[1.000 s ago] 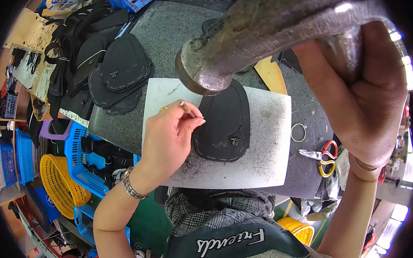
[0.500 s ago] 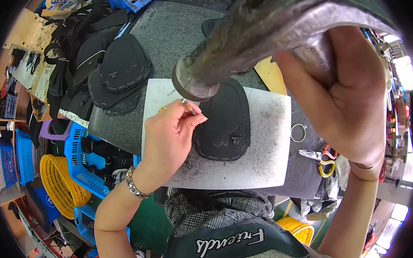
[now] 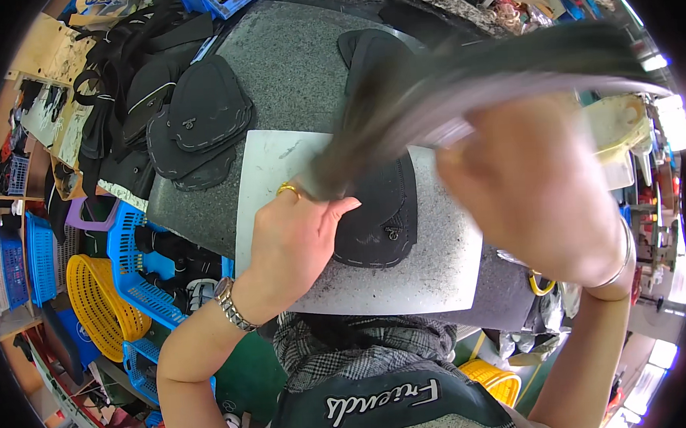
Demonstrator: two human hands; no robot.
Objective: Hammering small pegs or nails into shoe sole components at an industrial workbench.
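Note:
My left hand [image 3: 294,243] rests on a white metal plate [image 3: 445,274], fingers pinched at the left edge of a black stitched leather piece [image 3: 381,216] lying on it. A gold ring shows on one finger and a metal watch on the wrist. My right hand [image 3: 537,186] is shut on a hammer [image 3: 429,88], which is blurred with motion, its head low near my left fingertips and the top of the black piece. What the left fingers pinch is hidden by the blur.
The plate lies on a grey stone slab [image 3: 298,70]. A stack of similar black leather pieces [image 3: 193,121] sits at the slab's left. Blue crates [image 3: 142,265] and a yellow basket [image 3: 94,297] stand on the floor at left. A yellowish container [image 3: 615,129] is at right.
The hammer has swung down from high and close to the camera toward the black piece by my left fingers. My left hand has stayed in place.

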